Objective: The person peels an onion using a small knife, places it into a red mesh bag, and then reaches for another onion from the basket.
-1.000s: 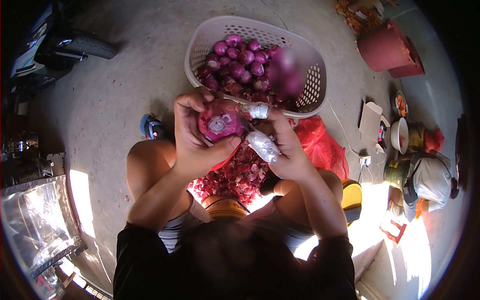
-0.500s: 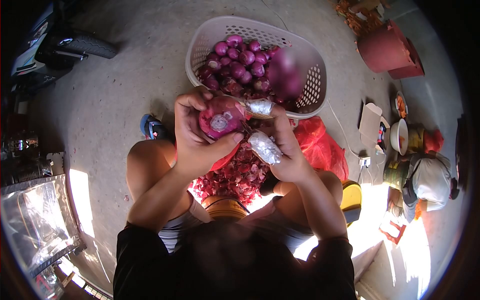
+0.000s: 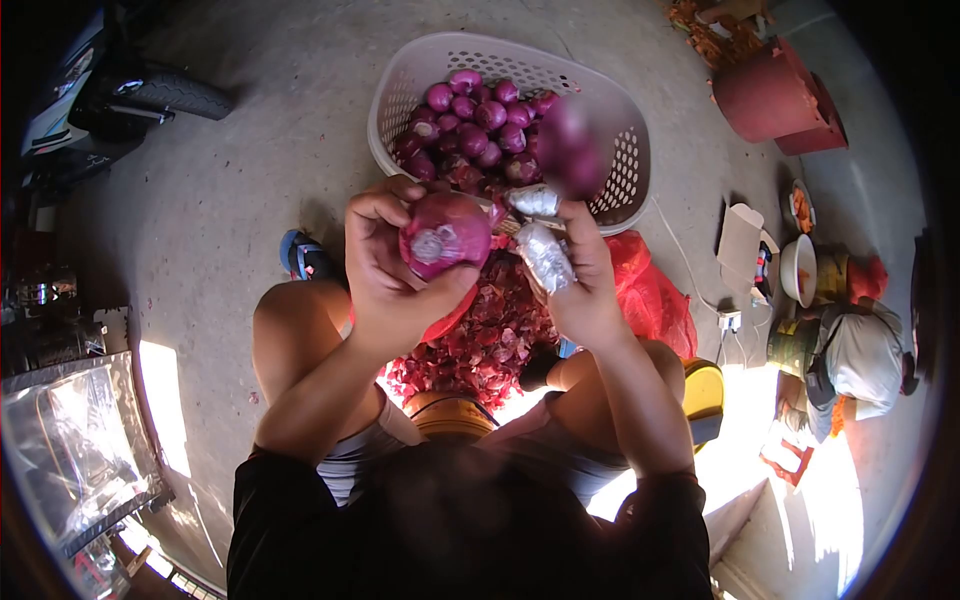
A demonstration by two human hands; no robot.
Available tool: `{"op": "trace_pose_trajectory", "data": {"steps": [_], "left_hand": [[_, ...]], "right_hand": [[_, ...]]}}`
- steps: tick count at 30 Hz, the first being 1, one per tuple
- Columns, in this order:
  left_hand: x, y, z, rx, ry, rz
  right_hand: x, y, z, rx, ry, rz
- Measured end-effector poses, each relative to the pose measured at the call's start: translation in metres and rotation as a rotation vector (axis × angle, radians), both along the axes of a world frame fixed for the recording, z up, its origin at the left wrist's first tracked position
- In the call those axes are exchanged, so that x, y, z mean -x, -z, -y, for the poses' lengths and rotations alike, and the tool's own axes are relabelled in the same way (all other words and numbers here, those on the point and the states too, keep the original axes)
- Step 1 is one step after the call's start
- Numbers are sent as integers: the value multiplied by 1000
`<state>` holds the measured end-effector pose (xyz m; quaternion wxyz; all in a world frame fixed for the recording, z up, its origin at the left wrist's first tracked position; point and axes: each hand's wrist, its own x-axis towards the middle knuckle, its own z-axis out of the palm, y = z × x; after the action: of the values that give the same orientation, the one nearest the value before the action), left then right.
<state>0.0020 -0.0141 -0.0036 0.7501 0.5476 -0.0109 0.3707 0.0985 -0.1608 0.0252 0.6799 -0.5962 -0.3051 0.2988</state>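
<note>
The left hand (image 3: 385, 280) cups a red onion (image 3: 443, 233), its grip closed round the bulb with the cut end facing up. The right hand (image 3: 585, 290) (thumb and forefinger wrapped in pale tape) has its grip pinched on a strip of onion skin (image 3: 497, 213) at the bulb's right edge; whether it also holds a blade I cannot tell. Below lies a heap of red peels (image 3: 480, 340); beyond stands a white basket (image 3: 625, 180) of onions on the concrete floor (image 3: 230, 200).
</note>
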Motion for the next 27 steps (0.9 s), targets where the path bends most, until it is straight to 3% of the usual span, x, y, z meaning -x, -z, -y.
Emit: {"op": "trace_pose_trajectory", "data": {"steps": [8, 11, 16, 23, 27], "left_hand": [[2, -9, -2, 484, 314, 60], [1, -11, -3, 521, 353, 23], [1, -9, -2, 489, 306, -20], [1, -6, 8, 285, 230, 23], [0, -5, 9, 294, 196, 44]], "right_hand": [[-13, 0, 8, -2, 49, -67], [-11, -4, 9, -22, -39, 124], [-4, 7, 7, 49, -85, 477], [5, 17, 2, 8, -71, 464], [4, 10, 0, 11, -86, 480]]}}
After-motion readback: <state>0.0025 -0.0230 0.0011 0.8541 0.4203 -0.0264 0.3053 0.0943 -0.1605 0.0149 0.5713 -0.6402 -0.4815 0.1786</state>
